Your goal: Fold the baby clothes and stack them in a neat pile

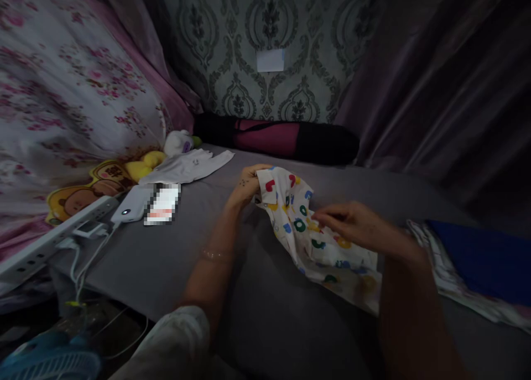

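A small white garment (302,230) printed with coloured shapes lies on the grey bed sheet (265,313) in front of me. My left hand (248,183) is closed on the garment's far upper corner. My right hand (352,225) rests on the garment's middle, fingers bent and pinching the cloth. Part of the garment runs under my right forearm toward the lower right.
A white folded cloth (188,166) lies at the far left of the bed, beside a yellow plush toy (103,183) and a phone (162,204). A power strip (53,233) with cables sits at the left edge. Blue and patterned folded cloth (477,258) lies right. A dark bolster (282,136) lines the wall.
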`<state>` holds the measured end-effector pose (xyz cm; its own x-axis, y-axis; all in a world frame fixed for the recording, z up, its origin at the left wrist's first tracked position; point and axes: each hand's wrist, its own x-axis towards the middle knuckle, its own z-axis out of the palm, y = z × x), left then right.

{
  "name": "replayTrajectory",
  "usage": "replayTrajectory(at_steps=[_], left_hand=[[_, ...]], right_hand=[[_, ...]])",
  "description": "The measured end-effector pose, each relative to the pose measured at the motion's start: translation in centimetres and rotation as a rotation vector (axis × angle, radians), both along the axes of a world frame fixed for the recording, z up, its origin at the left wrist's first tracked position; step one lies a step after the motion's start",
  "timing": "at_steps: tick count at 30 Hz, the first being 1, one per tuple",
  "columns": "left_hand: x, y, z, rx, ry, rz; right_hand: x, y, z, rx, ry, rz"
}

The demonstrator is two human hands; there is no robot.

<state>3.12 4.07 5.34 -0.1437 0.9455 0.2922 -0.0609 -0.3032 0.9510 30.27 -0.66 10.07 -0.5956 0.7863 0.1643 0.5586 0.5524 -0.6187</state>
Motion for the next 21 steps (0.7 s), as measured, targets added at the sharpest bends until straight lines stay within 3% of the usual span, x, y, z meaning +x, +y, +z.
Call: replayTrajectory(at_steps=[5,10,13,17,21], left_hand=[[0.4,-1.2,1.5,0.055,0.102,-0.204],[0.7,-2.6,2.8,0.041,0.239,-0.374],[0.6,-2.5,2.8,0.021,0.3,-0.327],[0.1,-1.7,2.1,-0.014,0.372,-0.212],[0.7,-1.2,1.6,-0.003,0.358,-0.213]], right_hand=[[-2.9,1.9,-1.6,0.275,0.267,-0.217],[-3.9,2.1,-2.2,0.214,0.167,-0.033],[-3.1,2.2,-2.1,0.222,0.131,-0.061],[-1.0,2.3,-1.0,0.268,0.145,-0.235],[0.0,2.0,-0.2,0.235,0.018,-0.317]])
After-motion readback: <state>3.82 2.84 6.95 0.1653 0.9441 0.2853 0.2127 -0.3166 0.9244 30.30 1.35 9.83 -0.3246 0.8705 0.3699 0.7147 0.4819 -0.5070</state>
